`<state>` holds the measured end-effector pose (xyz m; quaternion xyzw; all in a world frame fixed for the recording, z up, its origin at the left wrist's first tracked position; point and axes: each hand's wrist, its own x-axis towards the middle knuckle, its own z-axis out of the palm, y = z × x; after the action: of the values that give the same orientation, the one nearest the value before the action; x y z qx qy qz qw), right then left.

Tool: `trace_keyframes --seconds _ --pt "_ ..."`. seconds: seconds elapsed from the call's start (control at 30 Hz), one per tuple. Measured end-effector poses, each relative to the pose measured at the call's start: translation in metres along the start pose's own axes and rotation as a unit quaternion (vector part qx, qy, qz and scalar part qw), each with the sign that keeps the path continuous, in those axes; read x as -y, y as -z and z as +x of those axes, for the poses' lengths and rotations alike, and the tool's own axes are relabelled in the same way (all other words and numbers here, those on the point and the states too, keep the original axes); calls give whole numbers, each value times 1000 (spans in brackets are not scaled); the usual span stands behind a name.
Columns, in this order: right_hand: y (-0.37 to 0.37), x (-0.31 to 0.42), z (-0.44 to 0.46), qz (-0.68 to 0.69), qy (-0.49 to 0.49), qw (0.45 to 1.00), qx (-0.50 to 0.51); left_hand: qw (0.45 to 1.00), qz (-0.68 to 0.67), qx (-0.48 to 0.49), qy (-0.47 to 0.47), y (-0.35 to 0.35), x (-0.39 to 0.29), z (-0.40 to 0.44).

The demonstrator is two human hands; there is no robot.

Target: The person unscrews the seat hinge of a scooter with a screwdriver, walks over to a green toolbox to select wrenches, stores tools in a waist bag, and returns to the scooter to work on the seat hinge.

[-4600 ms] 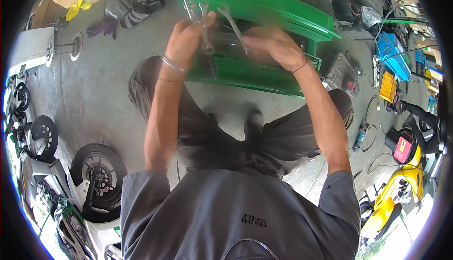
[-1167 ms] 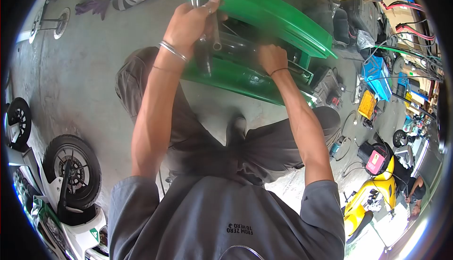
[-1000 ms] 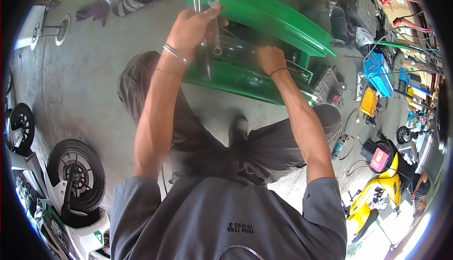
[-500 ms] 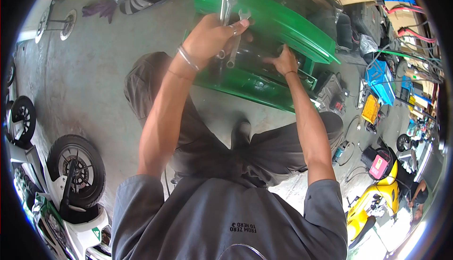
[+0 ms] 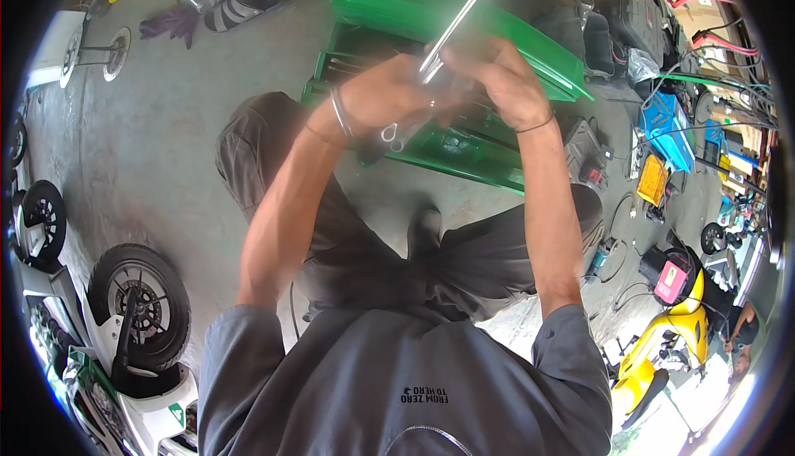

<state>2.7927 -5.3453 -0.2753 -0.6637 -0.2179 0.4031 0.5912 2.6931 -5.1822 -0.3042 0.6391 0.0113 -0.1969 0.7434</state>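
My left hand [image 5: 377, 96] is closed around a bundle of wrenches; a ring end [image 5: 391, 133] pokes out below the palm. A long thin metal rod [image 5: 465, 19] slants up to the right from between my two hands. My right hand [image 5: 512, 87] meets the left one, its fingers curled in at the rod's lower end. Motion blur hides what those fingers grip. Both hands are above an open green metal toolbox [image 5: 451, 0], whose lower tray [image 5: 468, 154] shows below them. Long thin tools lie in the box's left part.
Sandals [image 5: 248, 9] and a purple glove [image 5: 170, 27] lie on the floor at upper left. A motorcycle wheel [image 5: 141, 307] stands at lower left. To the right are a blue bin [image 5: 667, 135], an orange case [image 5: 652, 177], cables and a yellow motorcycle [image 5: 662, 348]. Another person [image 5: 741, 332] is at far right.
My right hand has come out of the toolbox and moved up and left to my left hand. The rod, upright before, now leans to the right. The wrenches' open ends are now hidden.
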Motion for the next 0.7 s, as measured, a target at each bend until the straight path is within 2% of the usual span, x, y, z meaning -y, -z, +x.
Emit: trace_keyframes --seconds 0.07,0.13,0.17,0.27,0.3,0.33,0.37,0.4,0.43,0.47,0.5,0.57,0.7 --pt "3 -6 -6 -6 9 999 -43 1000 7 -5 2 -7 0 3" --pt "19 -11 -13 2 69 994 -85 1000 21 -18 -4 -11 -2 6" --pt "19 7 -19 13 1 985 -173 1000 21 -10 18 -10 2 10" --pt "54 8 -27 73 118 949 -282 999 17 -14 38 -8 13 15" --pt "62 6 -28 70 119 950 -280 999 17 -38 15 -9 17 16" --pt "69 -3 -30 -69 105 944 -304 999 16 -40 12 -7 20 18" --pt "73 -14 -32 -205 88 919 -324 995 29 -94 16 -4 23 21" --pt "73 -28 -31 -310 24 907 -284 988 42 -144 21 -2 25 23" --pt "69 -45 -29 -370 7 898 -240 983 41 -174 27 2 24 25" --pt "68 -69 -24 -484 123 845 -193 984 8 -180 6 6 21 25" --pt "64 -83 -23 -478 54 860 -167 980 -35 -197 19 9 14 21" --pt "64 -103 -23 -475 36 866 -153 966 -123 -226 22 20 10 17" --pt "65 -123 -24 -471 33 870 -138 944 -145 -296 1 32 1 7"
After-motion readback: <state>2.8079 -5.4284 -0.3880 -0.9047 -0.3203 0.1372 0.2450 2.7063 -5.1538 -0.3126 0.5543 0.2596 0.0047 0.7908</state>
